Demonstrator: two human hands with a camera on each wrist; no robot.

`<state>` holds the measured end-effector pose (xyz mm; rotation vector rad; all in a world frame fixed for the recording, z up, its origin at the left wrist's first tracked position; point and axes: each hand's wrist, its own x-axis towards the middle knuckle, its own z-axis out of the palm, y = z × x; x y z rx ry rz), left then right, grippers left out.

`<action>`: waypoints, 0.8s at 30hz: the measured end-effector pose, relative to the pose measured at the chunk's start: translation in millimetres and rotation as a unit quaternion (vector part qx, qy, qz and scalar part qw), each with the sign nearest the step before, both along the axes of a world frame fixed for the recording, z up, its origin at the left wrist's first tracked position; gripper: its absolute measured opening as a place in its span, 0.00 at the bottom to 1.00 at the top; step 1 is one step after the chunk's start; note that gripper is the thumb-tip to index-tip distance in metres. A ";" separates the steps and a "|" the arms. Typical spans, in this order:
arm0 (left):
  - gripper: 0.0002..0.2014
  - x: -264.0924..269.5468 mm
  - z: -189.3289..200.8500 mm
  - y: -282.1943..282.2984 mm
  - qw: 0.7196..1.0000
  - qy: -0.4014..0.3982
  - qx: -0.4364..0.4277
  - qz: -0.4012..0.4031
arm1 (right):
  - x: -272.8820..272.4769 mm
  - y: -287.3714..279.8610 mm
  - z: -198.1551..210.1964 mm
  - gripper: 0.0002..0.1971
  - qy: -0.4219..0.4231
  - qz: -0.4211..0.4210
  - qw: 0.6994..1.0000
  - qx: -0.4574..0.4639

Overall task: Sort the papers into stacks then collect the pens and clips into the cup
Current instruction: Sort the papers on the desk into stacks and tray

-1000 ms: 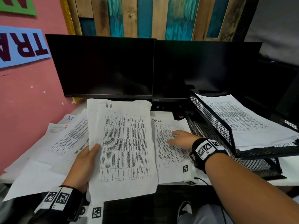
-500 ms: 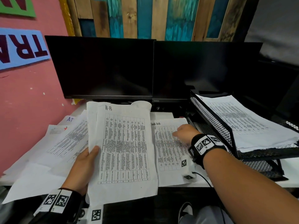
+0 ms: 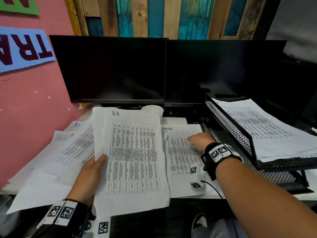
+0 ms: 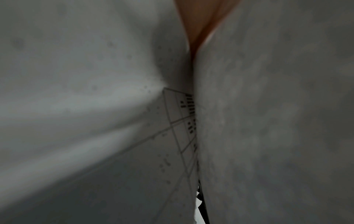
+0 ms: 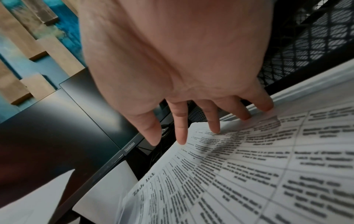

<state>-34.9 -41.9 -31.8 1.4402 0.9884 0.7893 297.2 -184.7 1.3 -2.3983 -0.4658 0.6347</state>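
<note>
Several limp, light sheets [image 3: 132, 158] are pinched at their left edge by the left hand [image 3: 89, 176]; the right hand [image 3: 199, 140], fingers spread, presses the right-hand sheet [image 3: 180, 160], best lifted by an edge.

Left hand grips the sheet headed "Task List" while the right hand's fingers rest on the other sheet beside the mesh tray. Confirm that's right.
Not quite. In the head view the left hand grips the sheet headed "H-R". The "Task List" sheet is the one under the right hand, beside the mesh tray.
</note>
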 end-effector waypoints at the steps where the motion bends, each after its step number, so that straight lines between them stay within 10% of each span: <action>1: 0.15 -0.1 -0.9 0.5 1.000 0.002 -0.004 0.002 | -0.4 -0.2 0.7 0.20 0.008 -0.008 1.000 0.009; 17: 0.16 1.3 -17.2 8.9 0.999 0.016 -0.047 0.019 | 10.5 -6.6 1.9 0.22 0.057 -0.056 0.993 0.092; 24: 0.18 2.4 -16.4 9.5 0.999 0.028 -0.034 0.024 | 12.6 -3.5 5.6 0.18 -0.049 -0.055 0.992 0.101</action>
